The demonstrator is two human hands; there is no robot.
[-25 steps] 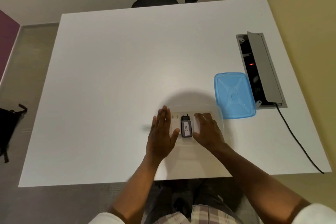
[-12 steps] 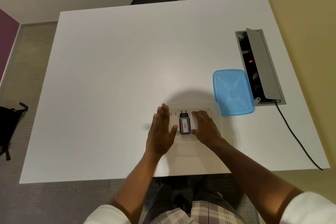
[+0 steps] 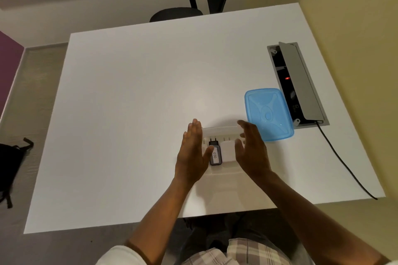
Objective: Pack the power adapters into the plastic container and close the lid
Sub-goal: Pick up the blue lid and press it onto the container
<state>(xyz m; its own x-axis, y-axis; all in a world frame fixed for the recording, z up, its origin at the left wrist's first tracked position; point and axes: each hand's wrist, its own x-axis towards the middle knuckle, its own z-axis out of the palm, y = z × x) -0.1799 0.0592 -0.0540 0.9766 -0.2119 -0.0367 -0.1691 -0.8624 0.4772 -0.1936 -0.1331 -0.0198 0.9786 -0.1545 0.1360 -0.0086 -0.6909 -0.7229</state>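
Observation:
A clear plastic container stands on the white table near its front edge. Inside lie a black power adapter with a "030" label and a white power adapter beside it on the right. My left hand is flat, fingers together, against the container's left side. My right hand hovers over the container's right side with fingers spread and holds nothing. The blue lid lies flat on the table just right of the container.
An open grey cable hatch with a red light sits in the table at the right; a black cable runs from it to the front edge. A black office chair stands behind the table. A black bag lies on the floor, left.
My right hand has lifted off the white adapter and moved right, uncovering it. The left hand stays at the container's left side. The camera view shifted.

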